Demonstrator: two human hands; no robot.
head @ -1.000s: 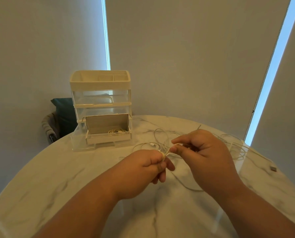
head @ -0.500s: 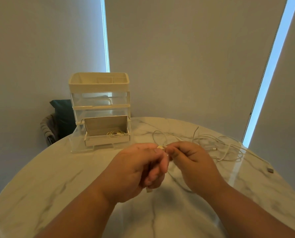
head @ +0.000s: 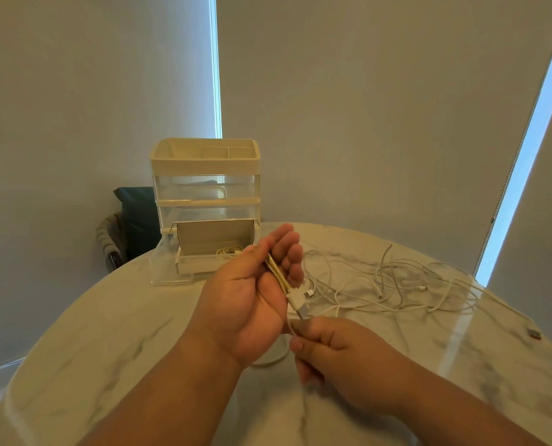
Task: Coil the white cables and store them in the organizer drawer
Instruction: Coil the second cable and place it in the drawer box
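Head view: left hand [head: 252,297] cups folded cable [head: 277,273], right hand [head: 332,346] pinches its tail; a slackened cupping grip could let the loops spring apart.

My one head camera looks forward and down, close over my left hand [head: 252,294] and right hand [head: 339,352], across the table [head: 107,333] toward the organizer [head: 205,194].

The left hand [head: 252,294] covers the front right corner of the open drawer [head: 197,268]; the small coil [head: 228,251] inside is half hidden behind its fingers; the right hand [head: 339,352] is blurred, and its grip on the cable [head: 279,275] cannot be made out; the chair [head: 129,226] beyond the table [head: 107,333] edge is mostly behind the organizer [head: 205,188]; both forearms run off the bottom edge.
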